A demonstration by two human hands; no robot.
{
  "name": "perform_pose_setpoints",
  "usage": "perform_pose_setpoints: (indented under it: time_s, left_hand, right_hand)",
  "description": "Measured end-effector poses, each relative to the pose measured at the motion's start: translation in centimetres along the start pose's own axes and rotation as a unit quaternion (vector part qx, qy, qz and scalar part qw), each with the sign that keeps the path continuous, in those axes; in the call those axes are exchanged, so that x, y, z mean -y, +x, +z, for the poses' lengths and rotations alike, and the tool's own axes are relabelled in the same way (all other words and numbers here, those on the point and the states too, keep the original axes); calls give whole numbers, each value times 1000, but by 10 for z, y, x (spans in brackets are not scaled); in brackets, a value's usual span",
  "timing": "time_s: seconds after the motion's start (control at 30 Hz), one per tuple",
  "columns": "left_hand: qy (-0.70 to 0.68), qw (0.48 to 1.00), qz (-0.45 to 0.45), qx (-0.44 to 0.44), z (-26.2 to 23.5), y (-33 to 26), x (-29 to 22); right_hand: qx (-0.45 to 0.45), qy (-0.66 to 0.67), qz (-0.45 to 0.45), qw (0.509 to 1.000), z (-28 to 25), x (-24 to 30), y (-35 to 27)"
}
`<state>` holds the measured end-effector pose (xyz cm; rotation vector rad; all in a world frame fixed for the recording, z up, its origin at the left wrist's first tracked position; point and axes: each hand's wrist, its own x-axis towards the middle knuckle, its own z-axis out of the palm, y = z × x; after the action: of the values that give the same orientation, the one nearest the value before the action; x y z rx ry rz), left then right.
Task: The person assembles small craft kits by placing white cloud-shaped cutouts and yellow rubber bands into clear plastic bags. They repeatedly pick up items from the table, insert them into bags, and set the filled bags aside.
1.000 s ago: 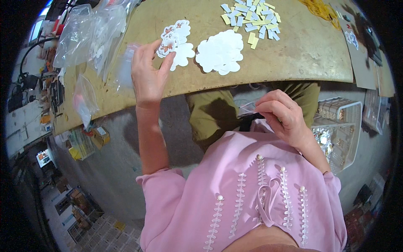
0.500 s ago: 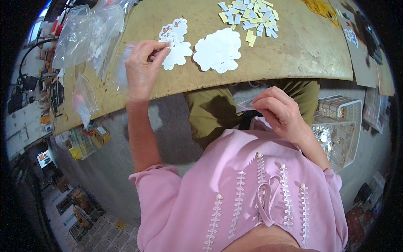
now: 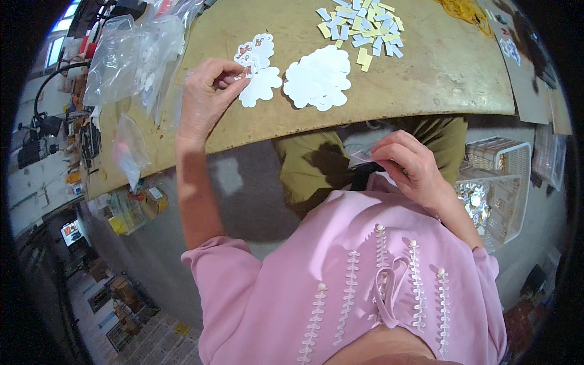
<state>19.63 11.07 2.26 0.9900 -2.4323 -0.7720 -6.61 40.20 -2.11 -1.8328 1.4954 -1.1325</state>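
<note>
My left hand [image 3: 207,100] is over the near part of the table, thumb and fingertips closed on the edge of a small white scalloped card with a brown print. That card is part of a loose fan of printed cutout cards [image 3: 263,53], with plain white scalloped ones [image 3: 261,88] just below. To the right lies a thicker pile of plain white scalloped cards [image 3: 316,78]. My right hand [image 3: 409,161] is held in front of my body, below the table edge. Its fingers pinch a small clear plastic bag [image 3: 361,157], partly hidden by the fingers.
Yellow and pale blue paper strips [image 3: 362,24] are heaped at the far middle of the table [image 3: 438,79]. Clear plastic bags [image 3: 118,61] lie on the left, another [image 3: 129,149] overhangs the edge. A white plastic basket [image 3: 517,188] stands at right. Yellow cord [image 3: 468,15] lies at far right.
My left fingertips have shifted slightly on the printed cards, and brown print now shows at them. My right hand keeps its pinch on the bag. The whole view has shifted a little.
</note>
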Motion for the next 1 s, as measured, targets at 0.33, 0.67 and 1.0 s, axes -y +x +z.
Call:
perform_pose_setpoints:
  time_s: [0.33, 0.67, 1.0]
  left_hand:
    - [15, 1000, 0, 6, -5, 0, -7]
    - [170, 979, -68, -87, 30, 4, -14]
    - [41, 993, -104, -37, 18, 0, -12]
  right_hand:
    - [3, 8, 3, 1000, 1, -1, 0]
    - [6, 13, 17, 1000, 4, -1, -5]
    - [3, 20, 24, 1000, 7, -5, -6]
